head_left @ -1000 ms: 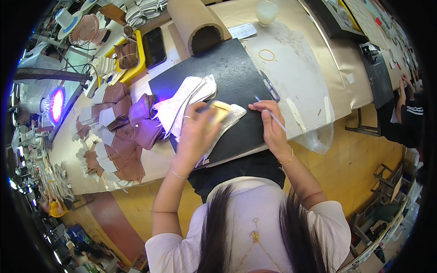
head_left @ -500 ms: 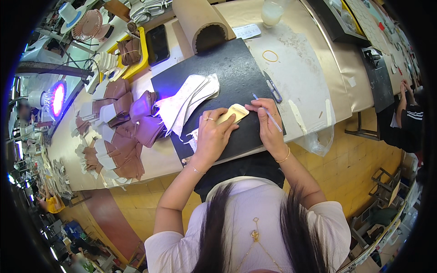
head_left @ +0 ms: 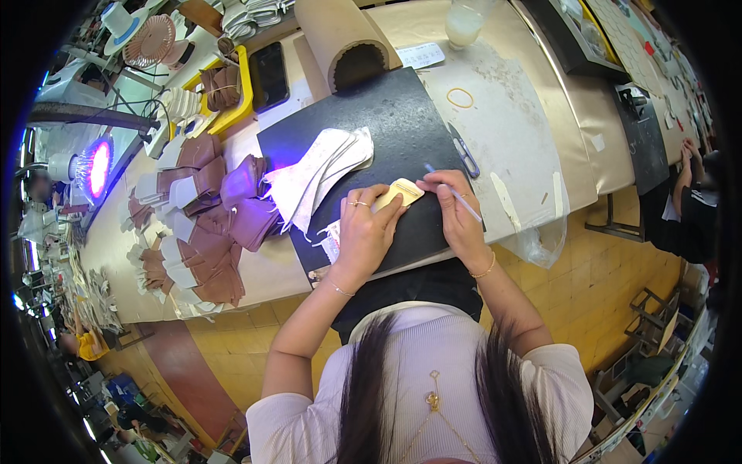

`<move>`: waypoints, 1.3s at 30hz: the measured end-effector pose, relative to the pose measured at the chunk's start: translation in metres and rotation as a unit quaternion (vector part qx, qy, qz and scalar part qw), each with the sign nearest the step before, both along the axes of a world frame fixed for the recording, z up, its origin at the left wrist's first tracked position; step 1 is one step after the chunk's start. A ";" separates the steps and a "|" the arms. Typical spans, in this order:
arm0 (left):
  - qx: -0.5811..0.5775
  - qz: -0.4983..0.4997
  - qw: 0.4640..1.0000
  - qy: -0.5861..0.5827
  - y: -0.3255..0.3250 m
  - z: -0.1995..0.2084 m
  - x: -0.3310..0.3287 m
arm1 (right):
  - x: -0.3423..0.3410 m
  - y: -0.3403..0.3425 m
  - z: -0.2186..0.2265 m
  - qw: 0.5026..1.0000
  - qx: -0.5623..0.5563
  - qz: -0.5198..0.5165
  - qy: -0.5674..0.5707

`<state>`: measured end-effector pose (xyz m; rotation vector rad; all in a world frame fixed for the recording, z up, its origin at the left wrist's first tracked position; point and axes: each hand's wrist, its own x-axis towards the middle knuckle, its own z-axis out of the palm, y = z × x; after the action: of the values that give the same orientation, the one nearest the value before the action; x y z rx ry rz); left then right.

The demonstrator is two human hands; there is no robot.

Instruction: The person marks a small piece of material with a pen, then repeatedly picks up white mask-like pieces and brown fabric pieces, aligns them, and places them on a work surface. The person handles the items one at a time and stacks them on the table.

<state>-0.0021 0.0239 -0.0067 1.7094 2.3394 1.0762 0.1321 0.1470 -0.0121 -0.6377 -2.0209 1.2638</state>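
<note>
A small pale-yellow piece with a rounded end and a short slot lies on a black board. My left hand is closed on it, with the fingers pressing it down. Part of a white piece with a fringe of threads shows beside that hand. My right hand grips a thin, light-coloured pen-like tool, which slants back across the fingers. The right fingertips are at the yellow piece's right end, and its tip contact cannot be made out. Several white fabric-like pieces lie fanned on the board.
Stacks of brown and white pieces cover the table's left. Thread snips lie along the board's right edge, near a rubber band. Behind stand a brown half-tube, a phone, a yellow tray and a lit lamp.
My left hand and the yellow piece have shifted very slightly to the right. A little more of the white piece shows beside it. The right hand keeps its grip almost unmoved.
</note>
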 end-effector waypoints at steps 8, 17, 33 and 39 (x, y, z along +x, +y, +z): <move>-0.008 0.011 0.999 0.030 -0.001 0.002 0.002 | -0.001 0.018 0.008 0.987 0.112 0.104 -0.041; -0.013 0.008 0.999 0.032 -0.001 0.003 0.003 | -0.005 0.021 0.009 0.980 0.149 0.117 -0.062; 0.014 -0.013 1.000 -0.007 -0.003 0.004 -0.001 | 0.013 0.021 0.031 0.976 0.206 0.055 -0.034; 0.028 -0.041 0.998 -0.028 -0.002 0.005 -0.003 | 0.008 0.014 0.026 0.994 0.112 -0.012 -0.006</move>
<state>-0.0049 0.0219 -0.0019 1.7541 2.2054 1.1695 0.1405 0.1612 0.0134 -0.5622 -2.1200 1.0017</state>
